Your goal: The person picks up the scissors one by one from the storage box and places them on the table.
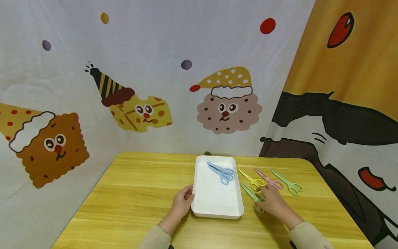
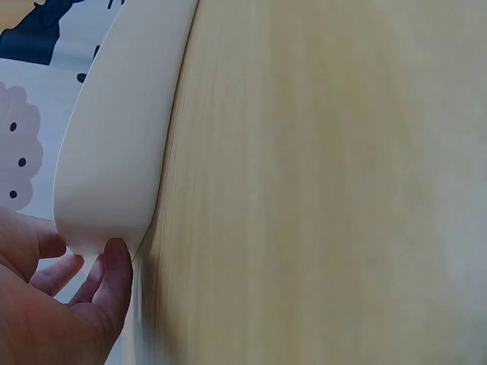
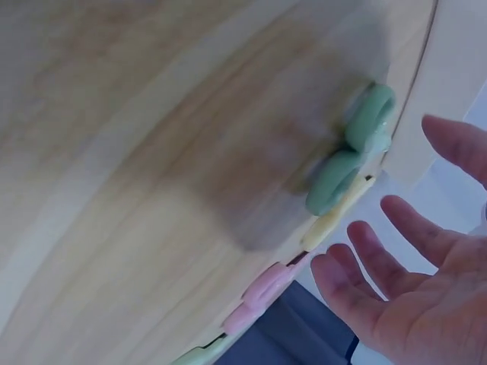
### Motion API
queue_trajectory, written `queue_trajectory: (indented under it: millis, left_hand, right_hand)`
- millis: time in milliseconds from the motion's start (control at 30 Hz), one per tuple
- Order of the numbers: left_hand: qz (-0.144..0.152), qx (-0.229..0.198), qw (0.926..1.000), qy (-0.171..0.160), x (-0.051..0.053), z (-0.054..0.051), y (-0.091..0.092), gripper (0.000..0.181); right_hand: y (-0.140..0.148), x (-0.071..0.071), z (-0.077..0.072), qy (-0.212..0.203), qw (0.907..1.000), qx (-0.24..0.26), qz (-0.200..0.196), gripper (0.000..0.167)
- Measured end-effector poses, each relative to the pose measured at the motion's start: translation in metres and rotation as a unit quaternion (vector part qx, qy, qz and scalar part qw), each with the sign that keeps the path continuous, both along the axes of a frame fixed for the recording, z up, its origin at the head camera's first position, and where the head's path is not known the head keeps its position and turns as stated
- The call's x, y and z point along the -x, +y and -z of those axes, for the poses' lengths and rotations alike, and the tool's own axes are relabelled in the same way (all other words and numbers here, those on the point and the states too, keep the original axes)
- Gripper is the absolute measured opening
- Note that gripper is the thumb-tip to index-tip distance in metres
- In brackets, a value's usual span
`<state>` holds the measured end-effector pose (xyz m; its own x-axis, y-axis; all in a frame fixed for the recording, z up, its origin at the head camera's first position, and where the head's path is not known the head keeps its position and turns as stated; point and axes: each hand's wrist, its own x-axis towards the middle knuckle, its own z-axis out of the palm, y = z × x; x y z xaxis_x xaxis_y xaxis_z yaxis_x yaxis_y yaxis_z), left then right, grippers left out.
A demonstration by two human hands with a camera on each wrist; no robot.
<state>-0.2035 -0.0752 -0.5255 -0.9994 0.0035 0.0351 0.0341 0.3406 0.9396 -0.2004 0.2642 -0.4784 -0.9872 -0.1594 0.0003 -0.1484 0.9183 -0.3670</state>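
Note:
A white tray (image 1: pixel 214 200) lies on the table with blue scissors (image 1: pixel 221 172) inside, apparently two pairs overlapping. My left hand (image 1: pixel 181 203) touches the tray's left side; in the left wrist view its fingers (image 2: pixel 116 281) rest against the tray's end (image 2: pixel 114 152). Just over green scissors (image 1: pixel 249 192), right of the tray, hovers my right hand (image 1: pixel 272 201), fingers spread. The right wrist view shows that hand (image 3: pixel 411 281) apart from the green handles (image 3: pixel 333 182), holding nothing. Yellow scissors (image 1: pixel 250 178) lie beside the tray, partly behind the hand.
Pink scissors (image 1: pixel 268 179) and light green scissors (image 1: pixel 287 182) lie farther right on the wooden table (image 1: pixel 136 186). A printed cloth (image 1: pixel 155 41) with cartoon figures hangs behind the table, and a yellow and black patterned part hangs at the right.

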Motion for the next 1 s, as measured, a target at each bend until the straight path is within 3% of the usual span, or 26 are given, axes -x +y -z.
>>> queue_trajectory:
  millis: [333, 800, 1000]
  left_hand:
    - [-0.001, 0.004, 1.0, -0.004, 0.001, 0.0, 0.0, 0.038]
    - [0.0, 0.005, 1.0, -0.007, 0.0, -0.001, 0.0, 0.038]
    - [-0.002, 0.008, 0.9999, -0.011, 0.0, -0.001, 0.0, 0.038]
  right_hand:
    - [-0.013, 0.008, -0.002, 0.056, 0.9984, 0.013, -0.005, 0.055]
    - [-0.035, 0.019, -0.003, 0.091, 0.9949, 0.026, -0.036, 0.068]
    - [-0.048, 0.024, -0.004, 0.071, 0.9961, 0.023, -0.048, 0.072]
